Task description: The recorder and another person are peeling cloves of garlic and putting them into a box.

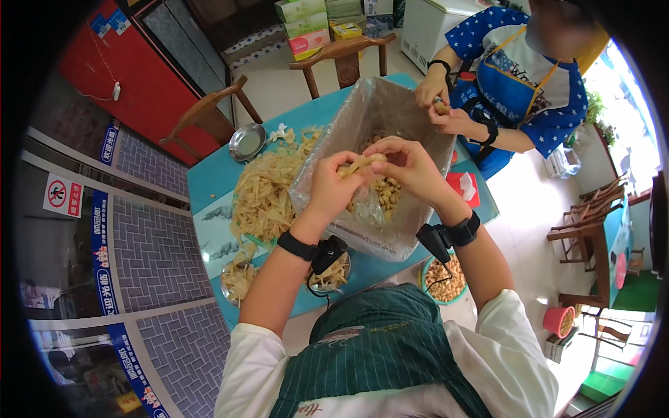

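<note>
My left hand [339, 180] and my right hand [405, 164] meet over a plastic-lined box [319, 157], both pinching a pale yellowish piece [373, 158] with a strip along it. What it is exactly, I cannot tell. Inside the box, small tan pieces [387, 196] lie under and around clear plastic film. A large heap of thin, pale, papery peelings [266, 183] covers the table left of the box. Metal bowls of similar peelings [334, 273] stand near my left forearm, one partly hidden by it. Both my wrists bear black straps with small devices.
A co-worker [507, 89] stands at the box's far right, a small brown piece between the hands. A metal bowl [247, 142] sits on the blue table [209, 167]. Wooden chairs [342, 55] stand behind it. A green-rimmed basin of tan pieces [444, 279] is low at my right.
</note>
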A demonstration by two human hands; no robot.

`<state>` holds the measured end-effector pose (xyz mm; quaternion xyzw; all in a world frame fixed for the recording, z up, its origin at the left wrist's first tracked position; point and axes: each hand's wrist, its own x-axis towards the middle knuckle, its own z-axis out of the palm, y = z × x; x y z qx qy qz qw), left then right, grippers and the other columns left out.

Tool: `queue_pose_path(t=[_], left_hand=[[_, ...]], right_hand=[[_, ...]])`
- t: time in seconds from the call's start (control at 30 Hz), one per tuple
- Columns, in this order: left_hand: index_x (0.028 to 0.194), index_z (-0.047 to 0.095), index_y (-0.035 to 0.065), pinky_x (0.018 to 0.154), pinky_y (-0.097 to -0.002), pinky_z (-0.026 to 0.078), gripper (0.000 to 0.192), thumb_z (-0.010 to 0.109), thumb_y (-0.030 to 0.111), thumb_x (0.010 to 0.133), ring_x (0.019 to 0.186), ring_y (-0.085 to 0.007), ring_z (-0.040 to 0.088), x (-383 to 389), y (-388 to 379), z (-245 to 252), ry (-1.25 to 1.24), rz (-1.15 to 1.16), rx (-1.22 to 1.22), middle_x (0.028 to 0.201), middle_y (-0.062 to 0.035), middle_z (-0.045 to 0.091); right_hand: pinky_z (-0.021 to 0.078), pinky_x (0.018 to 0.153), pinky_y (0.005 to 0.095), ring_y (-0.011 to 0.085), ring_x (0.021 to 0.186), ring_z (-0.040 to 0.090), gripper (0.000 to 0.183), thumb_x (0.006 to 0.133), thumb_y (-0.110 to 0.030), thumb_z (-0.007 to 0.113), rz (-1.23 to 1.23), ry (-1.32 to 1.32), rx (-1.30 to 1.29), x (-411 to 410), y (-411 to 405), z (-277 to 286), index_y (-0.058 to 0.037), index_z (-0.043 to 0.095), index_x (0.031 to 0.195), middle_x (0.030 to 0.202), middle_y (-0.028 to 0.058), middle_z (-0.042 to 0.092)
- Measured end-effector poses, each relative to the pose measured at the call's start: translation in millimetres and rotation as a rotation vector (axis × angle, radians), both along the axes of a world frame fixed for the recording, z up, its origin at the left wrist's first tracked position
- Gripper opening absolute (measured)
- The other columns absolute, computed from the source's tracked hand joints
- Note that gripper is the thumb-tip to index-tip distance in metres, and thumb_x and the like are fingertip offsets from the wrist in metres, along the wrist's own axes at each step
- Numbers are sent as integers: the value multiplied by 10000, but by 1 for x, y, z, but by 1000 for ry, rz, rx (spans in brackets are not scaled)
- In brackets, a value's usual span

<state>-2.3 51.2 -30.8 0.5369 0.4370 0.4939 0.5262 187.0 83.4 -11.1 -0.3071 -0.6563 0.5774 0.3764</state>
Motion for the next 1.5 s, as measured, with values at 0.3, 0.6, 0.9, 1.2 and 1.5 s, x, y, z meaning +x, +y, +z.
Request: queue_pose_path(t=[0.3,0.6,0.9,1.2,1.5], left_hand=[[879,643,15,599,-227,479,177,747,155,843,666,-79,621,-5,8,10,71,59,-33,777,-17,657],[934,656,3,666,-252,510,163,713,150,889,716,-113,647,-35,2,11,-107,98,-67,827,-45,673],[981,667,14,760,-260,519,145,683,139,908,818,-133,661,-19,-6,18,-167,51,-29,913,-47,683],[867,677,11,631,-295,480,60,713,44,832,696,-161,606,-8,-11,21,415,300,324,819,-58,654],[862,678,24,653,-311,483,83,710,18,786,732,-221,606,-4,-15,27,527,342,595,795,-77,645]], right_hand=[[509,766,308,154,871,622,157,873,-61,685,-492,-233,473,-12,-10,13,-6,672,1020,969,68,637],[500,710,243,112,813,620,179,919,-107,641,-639,95,341,29,23,13,-14,617,1069,936,46,635],[449,671,294,146,740,555,268,859,-202,734,-183,-228,269,-19,-14,1,-3,677,1028,861,86,628],[446,600,298,136,647,542,275,888,-221,706,-225,-347,266,-22,-19,8,47,662,929,748,80,618],[297,517,201,29,578,370,293,981,-322,598,152,-29,-405,-6,-10,7,-40,615,905,683,-69,446]])
